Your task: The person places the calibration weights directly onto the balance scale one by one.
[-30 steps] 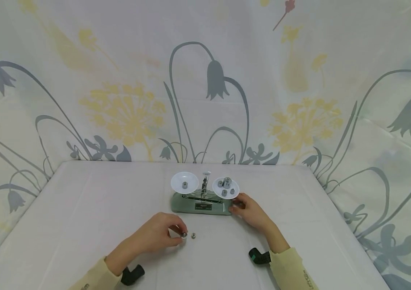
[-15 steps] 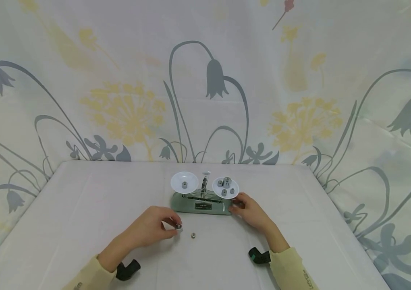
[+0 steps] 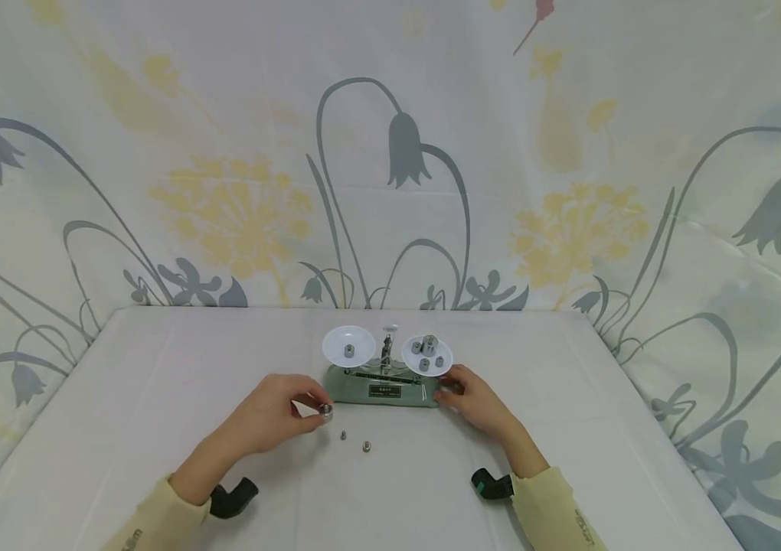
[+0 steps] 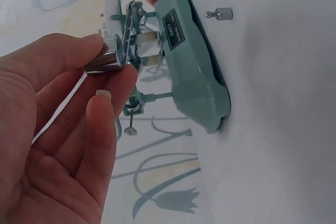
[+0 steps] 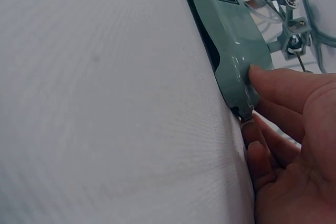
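My left hand [image 3: 273,415] pinches a shiny metal balance weight [image 4: 107,59] between thumb and fingers, raised in front of the scale's left end. The green balance scale [image 3: 352,390] stands on the table. My right hand [image 3: 476,402] grips the right end of its base, thumb on top and fingers at the end, as the right wrist view shows. One weight [image 3: 349,351] sits on the white left pan [image 3: 334,348]. Several weights, among them a taller one [image 3: 429,347], stand on the right pan [image 3: 435,373].
Two small weights stand on the white cloth before the scale: a tiny one [image 3: 343,435] and a slightly larger one [image 3: 366,446]. A flower-patterned curtain [image 3: 259,191] hangs behind the table [image 3: 191,360]. Black devices [image 3: 233,499] are worn at both wrists.
My left hand has moved left and away from me with the weight, up toward the scale's left end. The tiny weight on the cloth has come into view. My right hand stays on the base.
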`<state>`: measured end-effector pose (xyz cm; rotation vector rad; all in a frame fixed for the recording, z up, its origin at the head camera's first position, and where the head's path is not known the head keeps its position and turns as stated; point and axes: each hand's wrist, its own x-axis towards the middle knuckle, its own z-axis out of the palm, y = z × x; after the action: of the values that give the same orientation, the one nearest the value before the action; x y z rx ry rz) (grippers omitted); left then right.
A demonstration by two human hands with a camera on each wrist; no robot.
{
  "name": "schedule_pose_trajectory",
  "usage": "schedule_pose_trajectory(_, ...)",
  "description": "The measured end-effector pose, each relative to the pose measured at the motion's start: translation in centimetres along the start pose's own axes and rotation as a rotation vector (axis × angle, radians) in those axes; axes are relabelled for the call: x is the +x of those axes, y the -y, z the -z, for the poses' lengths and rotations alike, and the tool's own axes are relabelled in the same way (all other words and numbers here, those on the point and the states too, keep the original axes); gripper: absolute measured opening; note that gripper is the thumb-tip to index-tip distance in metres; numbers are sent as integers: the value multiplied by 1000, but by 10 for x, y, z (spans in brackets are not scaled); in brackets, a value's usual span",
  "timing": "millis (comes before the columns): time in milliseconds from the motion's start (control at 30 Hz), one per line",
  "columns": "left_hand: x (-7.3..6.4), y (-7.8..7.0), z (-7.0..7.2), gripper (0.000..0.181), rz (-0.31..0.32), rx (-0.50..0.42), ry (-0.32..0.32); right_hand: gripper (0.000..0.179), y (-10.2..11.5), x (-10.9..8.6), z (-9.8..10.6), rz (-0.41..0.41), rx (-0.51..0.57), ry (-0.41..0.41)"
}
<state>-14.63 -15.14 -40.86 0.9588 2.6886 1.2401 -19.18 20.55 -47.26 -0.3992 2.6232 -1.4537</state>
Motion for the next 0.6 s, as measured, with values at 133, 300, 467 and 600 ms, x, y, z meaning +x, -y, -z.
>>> schedule_pose_trajectory(133, 1, 0, 6, 17, -4, -4, -21, 42, -13, 5, 0, -4, -10, 0)
schedule_pose_trajectory(300, 4, 0, 11, 18, -1, 8, -43, 40, -15, 7, 0, 6, -9, 11)
schedule_pose_trajectory(467, 7, -2, 17, 20, -12, 28, -67, 38, -14, 7, 1, 4, -17, 10)
schedule_pose_trajectory(600, 11, -7, 23, 20, -23, 44, -85, 38, -13, 6, 1, -4, -15, 4)
